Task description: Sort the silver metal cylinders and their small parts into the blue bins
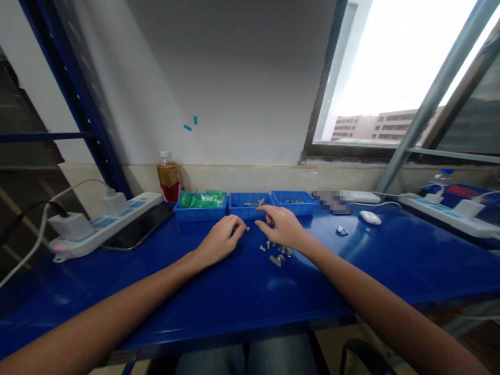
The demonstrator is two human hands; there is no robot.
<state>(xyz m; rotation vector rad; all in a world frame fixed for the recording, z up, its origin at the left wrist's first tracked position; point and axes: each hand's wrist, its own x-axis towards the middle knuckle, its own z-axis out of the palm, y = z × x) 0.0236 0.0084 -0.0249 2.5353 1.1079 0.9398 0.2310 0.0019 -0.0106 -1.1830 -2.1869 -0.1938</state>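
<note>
My left hand (222,238) rests low over the blue table with its fingers curled together. At its fingertips shows a small metal piece (247,229), which looks like a screw. My right hand (284,227) hovers before the middle blue bin (244,213), thumb and index finger apart and nothing visible between them. Under and in front of it lie several loose screws (262,248) and a thicker metal cylinder (275,261). Metal pieces lie in the middle bin. The right blue bin (299,209) contains small metal parts. Green plastic packets (203,199) fill the left blue bin (201,214).
A drink bottle (169,177) stands behind the left bin. Further left are a phone (136,229) and a power strip (107,224) with chargers. Right of the bins lie a white earbud case (370,217), an earbud (342,230) and another power strip (449,214).
</note>
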